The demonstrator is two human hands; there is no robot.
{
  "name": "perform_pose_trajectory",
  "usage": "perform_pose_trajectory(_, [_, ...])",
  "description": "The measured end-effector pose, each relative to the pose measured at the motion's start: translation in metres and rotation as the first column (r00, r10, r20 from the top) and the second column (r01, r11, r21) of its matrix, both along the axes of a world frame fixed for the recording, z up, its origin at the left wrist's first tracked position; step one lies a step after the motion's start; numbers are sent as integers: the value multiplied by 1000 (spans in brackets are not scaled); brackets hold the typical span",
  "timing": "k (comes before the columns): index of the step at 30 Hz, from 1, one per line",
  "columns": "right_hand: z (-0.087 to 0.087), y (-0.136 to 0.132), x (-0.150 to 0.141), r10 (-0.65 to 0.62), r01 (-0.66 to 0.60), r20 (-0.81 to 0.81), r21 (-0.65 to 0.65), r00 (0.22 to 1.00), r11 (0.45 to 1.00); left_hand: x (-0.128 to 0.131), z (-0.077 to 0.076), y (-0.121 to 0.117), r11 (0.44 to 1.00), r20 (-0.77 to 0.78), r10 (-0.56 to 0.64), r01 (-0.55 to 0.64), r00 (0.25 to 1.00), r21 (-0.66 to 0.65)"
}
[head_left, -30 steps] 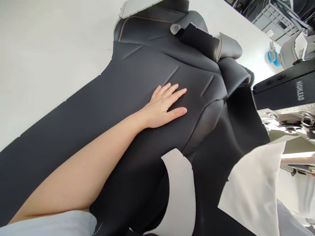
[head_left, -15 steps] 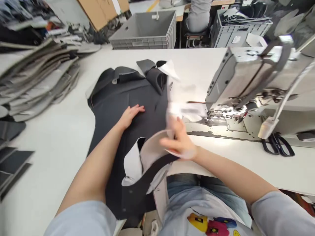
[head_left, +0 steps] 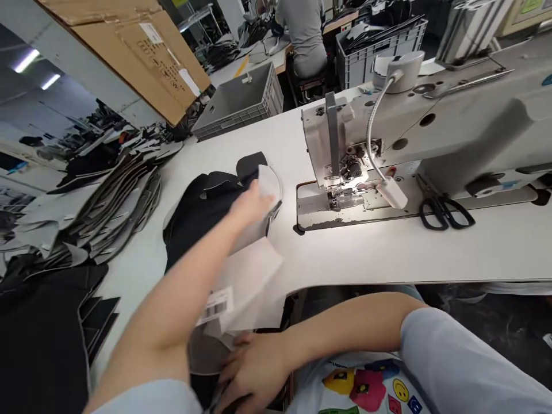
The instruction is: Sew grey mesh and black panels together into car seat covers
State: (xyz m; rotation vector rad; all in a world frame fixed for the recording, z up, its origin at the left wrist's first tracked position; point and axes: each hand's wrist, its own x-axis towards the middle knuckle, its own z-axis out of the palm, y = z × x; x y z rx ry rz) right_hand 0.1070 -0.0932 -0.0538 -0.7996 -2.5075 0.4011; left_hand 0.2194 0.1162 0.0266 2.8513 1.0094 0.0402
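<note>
left hand [head_left: 253,204]: while it lies over the black, pale-backed soft cover [head_left: 194,213], its fingers blur (i can't tell the grip)
right hand [head_left: 257,367]: below a white barcode label [head_left: 217,305], fingers parted, hold unclear
cover: on white table [head_left: 336,256], near grey metal sewing machine [head_left: 466,123]

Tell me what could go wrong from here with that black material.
Loose flaps of the black material, by the left hand, might crease or fold under. Its near end, by the right hand, seems close to the front of the table, so it could slip. The barcode label might rub among the pale panels.
</note>
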Motion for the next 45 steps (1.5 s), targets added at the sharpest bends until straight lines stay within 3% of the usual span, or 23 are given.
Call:
perform_pose_trajectory(2, [3, -12, 35, -59, 57, -119, -17, 991, 998, 13, -19, -22, 999, -11, 17, -17, 1000, 29])
perform_pose_trajectory(4, [0, -28, 85, -311, 301, -213, -79, 926, 950, 6, -34, -36, 998, 110, 24, -18, 994, -58])
perform_pose_trajectory(5, [-4, -35, 112, -449, 439, -253, -98, 857, 893, -4, -39, -39, 991, 195, 38, -12, 980, -133])
perform_pose_trajectory(7, [-13, -47, 162, -683, 688, -305, -110, 664, 717, -29, -45, -44, 946, 315, 93, 14, 944, -323])
perform_pose_trajectory(9, [-21, -51, 200, -810, 833, -270, -49, 520, 551, -56, -44, -51, 829, 282, 92, 84, 955, -553])
perform_pose_trajectory(11, [-28, -43, 223, -872, 889, -174, 52, 457, 455, -77, -38, -64, 707, 164, -21, 130, 986, -695])
perform_pose_trajectory(12, [-31, -36, 229, -880, 886, -108, 92, 463, 455, -84, -33, -72, 692, 95, -94, 134, 991, -709])
perform_pose_trajectory(13, [-33, -28, 232, -871, 869, -36, 110, 489, 483, -86, -28, -80, 726, 23, -154, 129, 988, -676])
perform_pose_trajectory(14, [-34, -20, 233, -848, 841, 36, 106, 529, 530, -86, -22, -88, 799, -42, -181, 123, 983, -589])
perform_pose_trajectory(16, [-35, -5, 230, -781, 783, 161, 67, 603, 618, -72, -16, -99, 951, -81, -173, 145, 982, -275])
perform_pose_trajectory(17, [-34, 0, 227, -759, 767, 204, 57, 618, 639, -60, -16, -101, 980, -48, -182, 177, 982, -94])
perform_pose_trajectory(19, [-34, 2, 222, -759, 767, 254, 89, 599, 635, -28, -24, -100, 948, 32, -281, 272, 959, 162])
perform_pose_trajectory(20, [-34, 0, 220, -768, 770, 270, 125, 581, 626, -11, -32, -97, 923, 40, -342, 328, 939, 202])
perform_pose_trajectory(24, [-34, -24, 220, -788, 756, 333, 254, 518, 604, 48, -67, -79, 913, -65, -393, 398, 917, 87])
perform_pose_trajectory(28, [-35, -49, 220, -809, 763, 333, 292, 484, 577, 67, -87, -79, 895, -46, -439, 442, 897, 68])
perform_pose_trajectory(39, [-38, -65, 219, -866, 769, 231, 398, 443, 500, 72, -91, -92, 881, -42, -461, 463, 886, 100])
perform_pose_trajectory(45, [-43, -62, 222, -854, 801, 245, 301, 458, 517, 72, -92, -91, 880, -28, -461, 461, 887, 116])
